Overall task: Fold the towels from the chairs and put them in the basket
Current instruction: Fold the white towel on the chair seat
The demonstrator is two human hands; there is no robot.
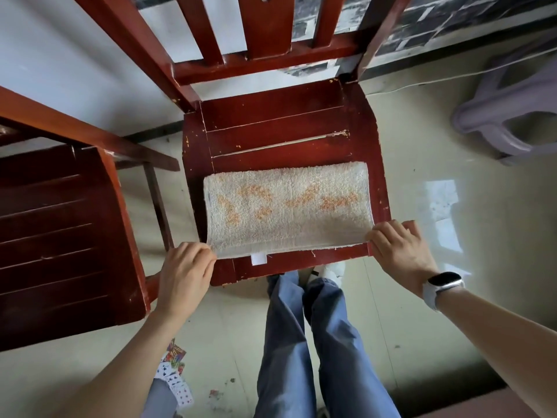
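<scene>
Blue-trousered legs [316,342] stand nearest, below both grips. Leftmost, beyond the left hand [184,274], sits a second dark red wooden chair [60,236]. That hand's curled fingers pinch the near left corner of the folded cream terry towel with orange marks [286,206]. Between the two grips the towel lies flat on the front of the red-brown slatted wooden chair [280,128]. At its near right corner, the right hand [398,248] pinches the towel, a white-strapped watch [443,289] on its wrist.
</scene>
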